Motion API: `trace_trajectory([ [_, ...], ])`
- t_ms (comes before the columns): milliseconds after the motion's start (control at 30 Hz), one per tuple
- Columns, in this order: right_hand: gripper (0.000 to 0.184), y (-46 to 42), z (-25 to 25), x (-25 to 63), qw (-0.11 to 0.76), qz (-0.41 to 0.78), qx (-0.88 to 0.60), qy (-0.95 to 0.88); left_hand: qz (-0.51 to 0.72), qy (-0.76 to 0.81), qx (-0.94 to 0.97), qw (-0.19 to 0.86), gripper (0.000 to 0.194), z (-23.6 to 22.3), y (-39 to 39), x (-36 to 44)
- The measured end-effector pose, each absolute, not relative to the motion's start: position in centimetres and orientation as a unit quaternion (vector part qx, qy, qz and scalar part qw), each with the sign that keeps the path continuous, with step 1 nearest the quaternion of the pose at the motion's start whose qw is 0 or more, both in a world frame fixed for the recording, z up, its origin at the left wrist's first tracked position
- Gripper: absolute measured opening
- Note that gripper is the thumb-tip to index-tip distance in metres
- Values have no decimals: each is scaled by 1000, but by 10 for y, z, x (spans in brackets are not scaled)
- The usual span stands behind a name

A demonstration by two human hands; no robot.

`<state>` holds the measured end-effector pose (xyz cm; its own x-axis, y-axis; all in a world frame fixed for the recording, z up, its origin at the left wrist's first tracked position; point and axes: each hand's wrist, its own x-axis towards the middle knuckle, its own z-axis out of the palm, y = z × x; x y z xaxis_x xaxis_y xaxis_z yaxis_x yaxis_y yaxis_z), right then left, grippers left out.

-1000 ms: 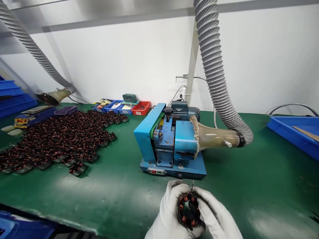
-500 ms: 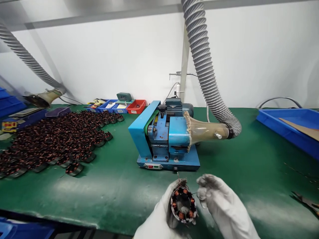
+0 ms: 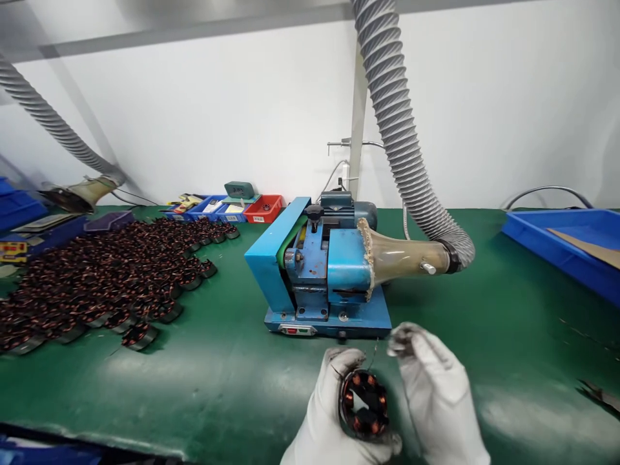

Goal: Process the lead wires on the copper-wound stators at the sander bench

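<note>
My left hand point(image 3: 332, 407), in a white glove, is wrapped round a ring-shaped motor stator point(image 3: 364, 431) with copper windings and black insulation. The stator's open face is turned toward me, and a thin wire point(image 3: 374, 355) sticks up from its upper edge. Just right of that wire is my right hand point(image 3: 436, 387), also gloved, with dirty fingertips pinched together. Its fingertips are slightly blurred, and what they hold, if anything, does not show. Both hands are in front of a blue belt-driven machine point(image 3: 317, 326) with red and green buttons.
Many similar stators point(image 3: 111, 278) are spread over the green table point(image 3: 203, 387) at left. A grey ribbed hose point(image 3: 402, 129) drops to the machine's right side. Small bins, one a red bin point(image 3: 264, 210), line the back. Pliers point(image 3: 600, 395) and a blue tray point(image 3: 557, 242) are at right.
My left hand has moved slightly right with the stator, which has turned a little. The right hand has risen, its fingertips now higher, and the wire leans differently.
</note>
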<state>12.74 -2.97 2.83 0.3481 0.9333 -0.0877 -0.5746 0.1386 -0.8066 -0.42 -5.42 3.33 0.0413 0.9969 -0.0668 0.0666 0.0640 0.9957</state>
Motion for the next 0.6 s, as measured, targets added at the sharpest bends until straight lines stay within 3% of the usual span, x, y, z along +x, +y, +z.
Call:
trace_trajectory([
  [167,56,-25,4,98,563,490,-512,-426,562,503,451,478,33,3,-24,12],
  [433,37,23,11,89,536,467,-531,-461,615,491,298,540,23,-3,24,25],
  [600,35,29,13,94,531,475,-523,-468,623,488,287,540,19,2,34,30],
])
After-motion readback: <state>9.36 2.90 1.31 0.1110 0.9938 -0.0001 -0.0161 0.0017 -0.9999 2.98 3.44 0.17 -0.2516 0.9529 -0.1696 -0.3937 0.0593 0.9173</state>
